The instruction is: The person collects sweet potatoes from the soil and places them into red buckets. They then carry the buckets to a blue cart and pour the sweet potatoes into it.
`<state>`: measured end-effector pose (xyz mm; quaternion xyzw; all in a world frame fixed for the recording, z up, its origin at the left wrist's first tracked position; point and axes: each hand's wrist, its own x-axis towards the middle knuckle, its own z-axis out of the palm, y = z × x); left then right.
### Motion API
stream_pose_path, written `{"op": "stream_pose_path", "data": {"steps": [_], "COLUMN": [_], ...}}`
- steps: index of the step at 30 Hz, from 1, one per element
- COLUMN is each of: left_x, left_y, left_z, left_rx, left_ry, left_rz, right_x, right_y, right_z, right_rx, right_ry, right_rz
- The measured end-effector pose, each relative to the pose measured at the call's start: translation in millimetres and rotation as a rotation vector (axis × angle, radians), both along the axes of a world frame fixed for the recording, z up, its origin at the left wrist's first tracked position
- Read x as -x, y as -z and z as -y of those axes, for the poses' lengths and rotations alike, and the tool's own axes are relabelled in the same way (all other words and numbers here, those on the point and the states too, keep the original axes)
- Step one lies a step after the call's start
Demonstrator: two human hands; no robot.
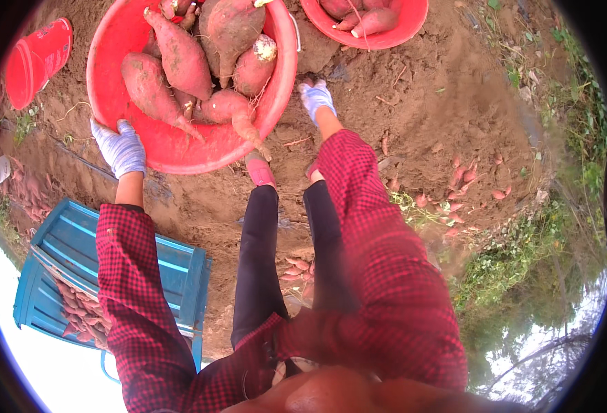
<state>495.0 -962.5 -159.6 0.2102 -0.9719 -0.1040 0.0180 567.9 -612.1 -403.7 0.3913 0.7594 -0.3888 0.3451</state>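
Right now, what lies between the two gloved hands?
In the head view, the red basin of sweet potatoes spans between the left hand and the right hand, both at its rim.

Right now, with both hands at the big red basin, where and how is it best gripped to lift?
Probably by the rim on opposite sides, near where the left hand and right hand already are. The basin is wide, round and piled with sweet potatoes, so a balanced two-sided grip under the rim looks steadiest.
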Motion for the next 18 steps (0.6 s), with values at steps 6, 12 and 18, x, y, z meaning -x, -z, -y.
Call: {"op": "stream_pose_path", "data": {"steps": [6,12,18], "left_x": [2.2,2.6,2.9], "left_y": [2.1,-2.2,-4.3], "left_z": [-1.2,-8.3,-10.9], "left_rx": [0.057,-0.016,-0.06], "left_ry": [0.001,-0.03,-0.105], "left_rz": [-0.017,-0.046,-0.005], "right_x": [-39.4,-21.9,60.1], "right_y": [-132.2,-293.5,-243.3], "right_z": [-110.8,-78.7,-46.4], "right_rx": [0.175,0.217,0.325], "right_ry": [0.199,0.636,0.063], "right_rz": [-0.295,-0.79,-0.725]}}
